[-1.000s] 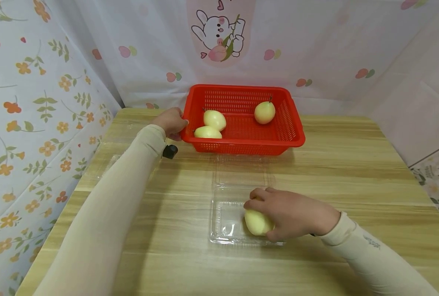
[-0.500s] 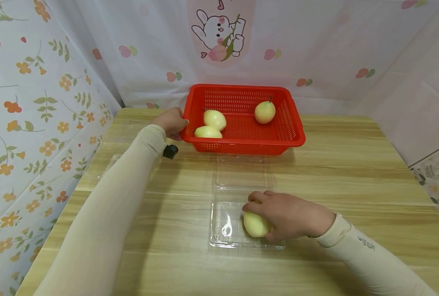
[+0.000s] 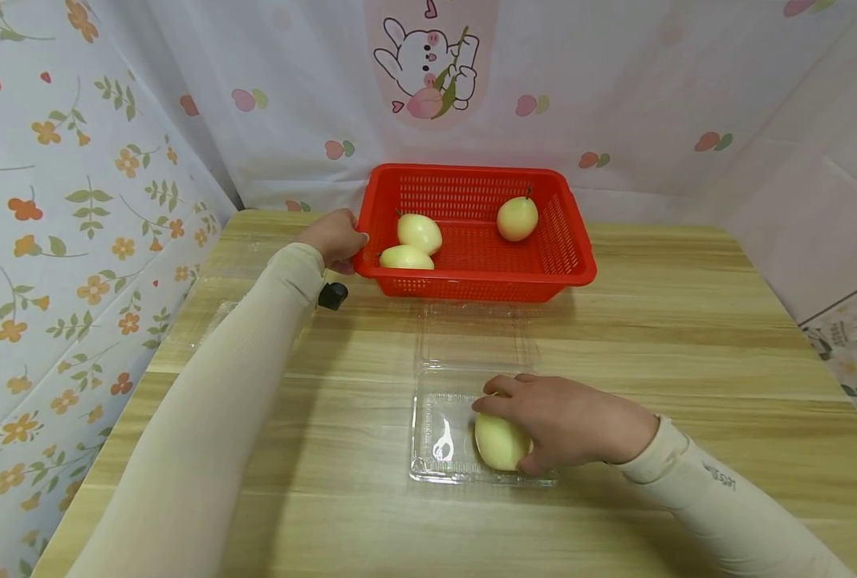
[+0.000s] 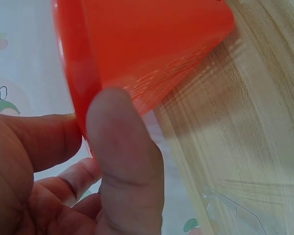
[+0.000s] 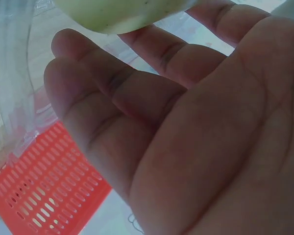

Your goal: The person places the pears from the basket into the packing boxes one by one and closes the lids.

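Note:
In the head view a pale yellow pear [image 3: 499,443] sits in the right part of a clear plastic clamshell box [image 3: 436,470] with its lid folded back. My right hand [image 3: 569,421] has its fingers and thumb curled over this pear. In the right wrist view the same pear [image 5: 122,12] shows at the top edge, by the fingertips. My left hand [image 3: 333,239] grips the left rim of a red plastic basket [image 3: 472,277]; the left wrist view has the thumb [image 4: 125,156] against the basket wall [image 4: 137,44]. Three more pears lie inside the basket, including one on the right [image 3: 517,219].
Another clear plastic box [image 3: 215,317] lies at the left of the wooden table [image 3: 688,361], partly behind my left sleeve. A small black object [image 3: 332,296] shows just below my left wrist. A printed white curtain [image 3: 616,96] hangs behind the basket.
My right hand and its pear have come slightly nearer the front, and the clear box has shifted a little with them. My left hand and the basket stay where they were.

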A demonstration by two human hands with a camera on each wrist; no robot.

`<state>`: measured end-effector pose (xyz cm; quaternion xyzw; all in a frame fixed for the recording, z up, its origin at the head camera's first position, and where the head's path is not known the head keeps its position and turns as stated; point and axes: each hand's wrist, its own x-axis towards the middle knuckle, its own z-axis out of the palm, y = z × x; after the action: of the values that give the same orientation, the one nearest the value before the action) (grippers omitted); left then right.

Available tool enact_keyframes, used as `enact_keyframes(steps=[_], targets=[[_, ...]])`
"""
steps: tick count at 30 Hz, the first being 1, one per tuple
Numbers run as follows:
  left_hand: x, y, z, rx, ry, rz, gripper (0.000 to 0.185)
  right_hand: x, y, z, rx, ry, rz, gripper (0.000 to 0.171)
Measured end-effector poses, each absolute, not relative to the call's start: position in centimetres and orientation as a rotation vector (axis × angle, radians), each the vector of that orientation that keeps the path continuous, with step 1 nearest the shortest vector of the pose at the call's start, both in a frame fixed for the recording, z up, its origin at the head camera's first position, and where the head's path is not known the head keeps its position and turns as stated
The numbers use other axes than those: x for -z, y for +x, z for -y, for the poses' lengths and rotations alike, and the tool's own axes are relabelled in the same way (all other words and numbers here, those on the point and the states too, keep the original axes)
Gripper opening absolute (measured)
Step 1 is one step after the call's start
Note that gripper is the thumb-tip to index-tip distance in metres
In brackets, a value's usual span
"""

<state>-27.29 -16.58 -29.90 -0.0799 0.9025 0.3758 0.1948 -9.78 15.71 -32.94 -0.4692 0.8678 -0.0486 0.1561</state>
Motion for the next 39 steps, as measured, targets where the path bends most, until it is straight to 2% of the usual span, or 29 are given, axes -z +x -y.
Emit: enact_keyframes(steps=[39], targets=[[30.1,-27.5,16.6,-1.04,-0.219,-2.536,0.026,29.4,-10.3,-15.9,0.167,-1.343,-2.533,0.069]])
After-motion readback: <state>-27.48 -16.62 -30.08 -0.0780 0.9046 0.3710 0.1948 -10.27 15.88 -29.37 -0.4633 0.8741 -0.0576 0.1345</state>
